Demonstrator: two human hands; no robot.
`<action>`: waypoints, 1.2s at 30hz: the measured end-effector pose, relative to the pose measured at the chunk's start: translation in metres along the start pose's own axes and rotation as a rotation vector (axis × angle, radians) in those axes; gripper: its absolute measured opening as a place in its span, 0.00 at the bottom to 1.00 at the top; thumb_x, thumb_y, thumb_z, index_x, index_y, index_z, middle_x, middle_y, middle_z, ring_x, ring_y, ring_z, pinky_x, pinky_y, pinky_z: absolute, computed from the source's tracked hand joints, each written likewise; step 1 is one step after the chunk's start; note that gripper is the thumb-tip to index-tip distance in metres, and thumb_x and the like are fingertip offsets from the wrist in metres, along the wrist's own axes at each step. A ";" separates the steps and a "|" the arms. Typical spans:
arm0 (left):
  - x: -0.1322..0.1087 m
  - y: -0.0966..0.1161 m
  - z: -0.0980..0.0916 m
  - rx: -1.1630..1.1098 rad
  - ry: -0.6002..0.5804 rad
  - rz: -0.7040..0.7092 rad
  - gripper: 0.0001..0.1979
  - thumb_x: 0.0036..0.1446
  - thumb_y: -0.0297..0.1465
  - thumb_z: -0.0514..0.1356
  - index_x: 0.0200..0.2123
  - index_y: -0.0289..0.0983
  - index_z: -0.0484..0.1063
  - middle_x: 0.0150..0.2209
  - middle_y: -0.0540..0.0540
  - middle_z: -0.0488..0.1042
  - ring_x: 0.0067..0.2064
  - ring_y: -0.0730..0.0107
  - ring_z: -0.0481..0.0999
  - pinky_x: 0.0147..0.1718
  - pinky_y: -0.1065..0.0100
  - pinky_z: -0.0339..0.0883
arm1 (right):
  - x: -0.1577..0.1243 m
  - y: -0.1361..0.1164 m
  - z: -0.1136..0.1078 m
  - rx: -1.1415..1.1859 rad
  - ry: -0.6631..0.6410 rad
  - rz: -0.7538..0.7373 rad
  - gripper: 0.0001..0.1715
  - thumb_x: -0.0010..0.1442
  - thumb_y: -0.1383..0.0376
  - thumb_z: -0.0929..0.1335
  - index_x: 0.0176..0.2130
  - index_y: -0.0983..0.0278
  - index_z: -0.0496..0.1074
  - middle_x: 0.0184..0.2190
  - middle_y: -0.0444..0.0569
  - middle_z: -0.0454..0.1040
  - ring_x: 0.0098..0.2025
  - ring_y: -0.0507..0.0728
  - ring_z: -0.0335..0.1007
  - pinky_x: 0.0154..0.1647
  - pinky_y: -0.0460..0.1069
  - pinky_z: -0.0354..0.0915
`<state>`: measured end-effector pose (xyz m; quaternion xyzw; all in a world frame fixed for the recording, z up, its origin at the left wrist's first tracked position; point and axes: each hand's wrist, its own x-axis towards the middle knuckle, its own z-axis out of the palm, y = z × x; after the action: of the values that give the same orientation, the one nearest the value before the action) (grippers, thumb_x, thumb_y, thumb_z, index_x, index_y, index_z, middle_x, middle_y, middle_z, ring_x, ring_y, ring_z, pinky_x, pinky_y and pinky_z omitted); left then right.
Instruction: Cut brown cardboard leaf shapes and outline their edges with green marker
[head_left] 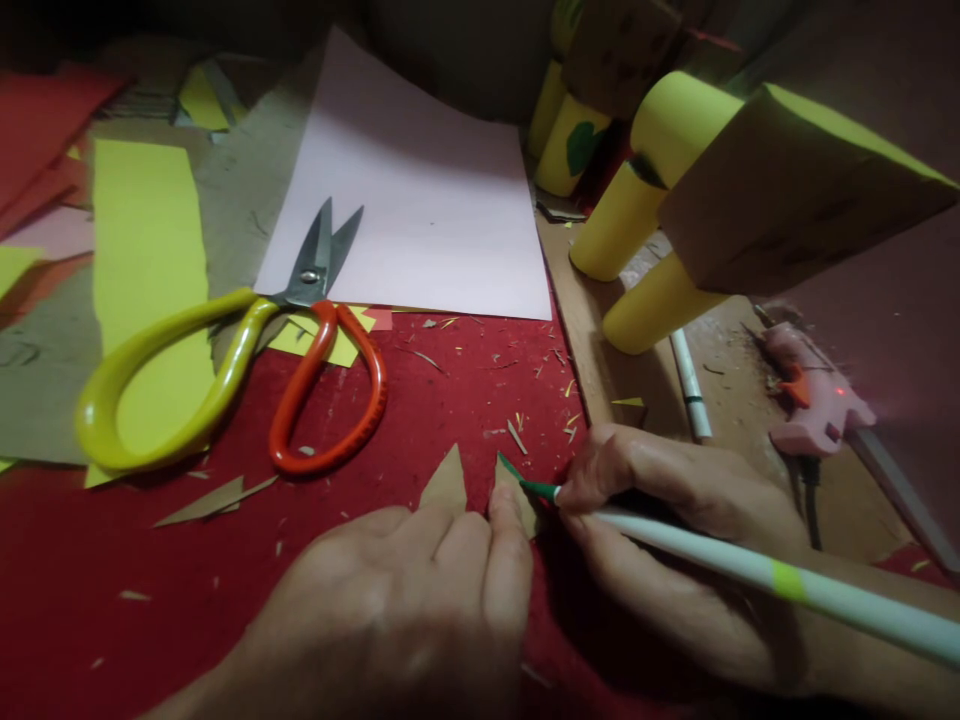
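Note:
My left hand (405,590) lies low in the middle with its fingers pressed together, pinning small pointed brown cardboard pieces (446,482) against the red surface (450,380). My right hand (675,520) is closed around a long white pen with a green tip (750,565). The tip touches the right-hand cardboard piece (517,490) beside my left fingertips. Most of the cardboard is hidden under my left hand.
Scissors with one yellow and one orange handle (247,370) lie open at the left, blades on a pink sheet (420,200). Yellow paper strip (146,260) far left. Yellow tubes with a cardboard block (675,200) at the right; pink glue gun (814,395) and white pen (690,385) beyond.

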<state>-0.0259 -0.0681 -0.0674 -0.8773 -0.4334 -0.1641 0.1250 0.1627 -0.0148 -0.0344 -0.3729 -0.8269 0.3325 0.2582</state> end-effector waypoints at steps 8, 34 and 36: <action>0.000 -0.001 0.001 0.018 -0.005 0.012 0.15 0.59 0.21 0.45 0.45 0.29 0.67 0.24 0.48 0.75 0.22 0.64 0.74 0.18 0.64 0.64 | 0.000 0.003 0.004 0.020 0.081 -0.050 0.09 0.50 0.75 0.66 0.29 0.61 0.67 0.18 0.40 0.65 0.15 0.47 0.57 0.12 0.44 0.53; 0.003 -0.003 -0.001 -0.003 -0.012 0.025 0.15 0.59 0.21 0.47 0.45 0.28 0.69 0.24 0.47 0.76 0.21 0.65 0.75 0.17 0.66 0.66 | 0.001 0.003 0.000 0.028 0.004 -0.034 0.07 0.54 0.73 0.67 0.32 0.62 0.68 0.22 0.43 0.70 0.19 0.49 0.64 0.18 0.45 0.61; 0.001 -0.003 -0.001 -0.007 -0.004 0.026 0.15 0.59 0.21 0.46 0.44 0.28 0.69 0.24 0.47 0.76 0.21 0.66 0.74 0.16 0.66 0.64 | 0.001 0.004 0.000 0.029 -0.003 -0.051 0.07 0.55 0.74 0.67 0.33 0.62 0.68 0.23 0.43 0.71 0.20 0.48 0.64 0.18 0.44 0.61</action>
<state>-0.0277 -0.0658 -0.0652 -0.8835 -0.4217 -0.1623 0.1231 0.1633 -0.0120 -0.0370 -0.3474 -0.8315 0.3383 0.2709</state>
